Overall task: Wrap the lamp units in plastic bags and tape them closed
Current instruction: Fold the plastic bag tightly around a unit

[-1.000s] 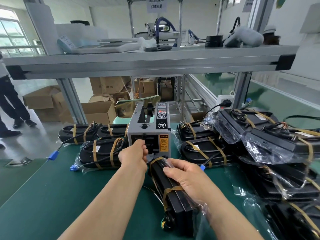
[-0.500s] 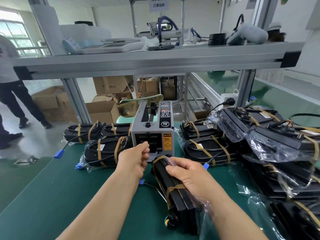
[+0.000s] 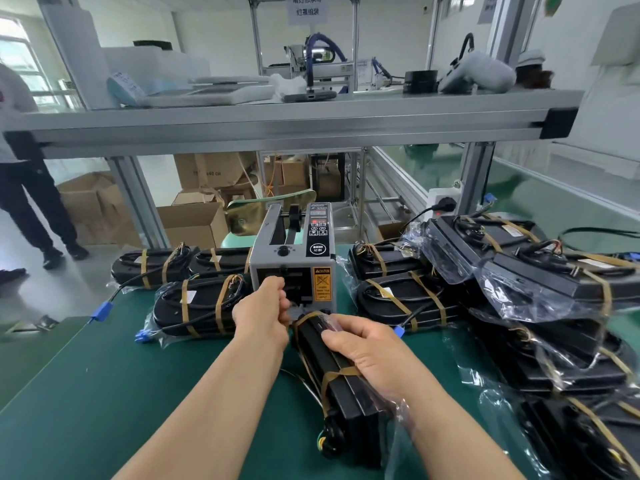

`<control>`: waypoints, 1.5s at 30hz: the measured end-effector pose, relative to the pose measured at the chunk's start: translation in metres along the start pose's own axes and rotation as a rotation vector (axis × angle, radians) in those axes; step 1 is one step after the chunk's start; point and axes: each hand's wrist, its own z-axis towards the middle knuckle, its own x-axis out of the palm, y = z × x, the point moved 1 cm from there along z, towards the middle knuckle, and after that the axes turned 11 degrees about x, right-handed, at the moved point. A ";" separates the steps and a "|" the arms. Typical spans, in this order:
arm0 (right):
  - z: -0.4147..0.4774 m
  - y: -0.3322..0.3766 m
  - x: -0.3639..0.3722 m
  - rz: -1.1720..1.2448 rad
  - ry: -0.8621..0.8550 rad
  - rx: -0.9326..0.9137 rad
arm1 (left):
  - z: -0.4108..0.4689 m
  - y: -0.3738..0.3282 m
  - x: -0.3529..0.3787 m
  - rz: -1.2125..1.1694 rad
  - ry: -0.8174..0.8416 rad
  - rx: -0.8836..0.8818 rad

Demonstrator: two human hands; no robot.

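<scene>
Clear plastic bag (image 3: 398,420) loosely sheathes a black rectangular lamp unit (image 3: 343,386) lying on the green table mat (image 3: 104,393), far end just before the grey tape dispenser (image 3: 294,261). Right hand (image 3: 370,351) grips the unit from above. Left hand (image 3: 263,313) is curled at the dispenser outlet; whether it holds tape cannot be told.

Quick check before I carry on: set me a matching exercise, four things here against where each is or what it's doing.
1 left hand
2 right hand
3 tape dispenser
4 cardboard boxes

a on the floor beyond the green table
b grips the bagged lamp unit
c at the dispenser's outlet
d stands upright on the table

Pairs: 1-c, 2-b, 3-d, 4-a
</scene>
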 end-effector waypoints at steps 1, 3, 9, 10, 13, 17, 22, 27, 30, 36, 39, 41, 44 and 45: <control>0.000 0.000 0.000 0.012 0.006 0.005 | -0.005 -0.003 -0.004 0.024 0.061 0.038; 0.000 0.000 -0.001 0.043 0.031 0.012 | -0.019 -0.015 -0.016 0.128 0.252 0.130; -0.003 0.003 0.001 0.082 0.078 -0.009 | -0.058 -0.039 -0.033 0.564 0.780 0.250; -0.004 0.003 0.001 0.084 0.076 -0.012 | -0.059 -0.038 -0.033 0.595 0.782 0.250; -0.007 0.005 0.002 0.107 0.073 -0.015 | -0.061 -0.033 -0.031 0.598 0.764 0.228; -0.009 0.006 0.003 0.109 0.065 -0.010 | -0.057 -0.030 -0.033 0.614 0.700 0.276; -0.011 0.007 0.004 0.103 0.064 -0.017 | -0.051 -0.025 -0.038 0.622 0.651 0.325; -0.011 0.007 0.004 0.092 0.031 -0.008 | -0.050 -0.019 -0.038 0.625 0.632 0.353; -0.010 0.007 0.005 0.096 0.027 -0.002 | -0.050 -0.017 -0.037 0.602 0.624 0.360; -0.007 0.004 0.004 0.073 0.023 -0.013 | -0.052 -0.016 -0.037 0.604 0.605 0.381; -0.006 0.004 0.004 0.067 0.020 -0.019 | -0.053 -0.014 -0.037 0.628 0.592 0.394; -0.006 0.004 0.004 0.071 0.022 -0.024 | -0.053 -0.013 -0.037 0.651 0.587 0.414; -0.005 0.003 0.004 0.059 0.021 -0.031 | -0.053 -0.013 -0.038 0.676 0.580 0.446; -0.005 0.003 0.003 0.057 0.022 -0.031 | -0.052 -0.013 -0.039 0.687 0.572 0.454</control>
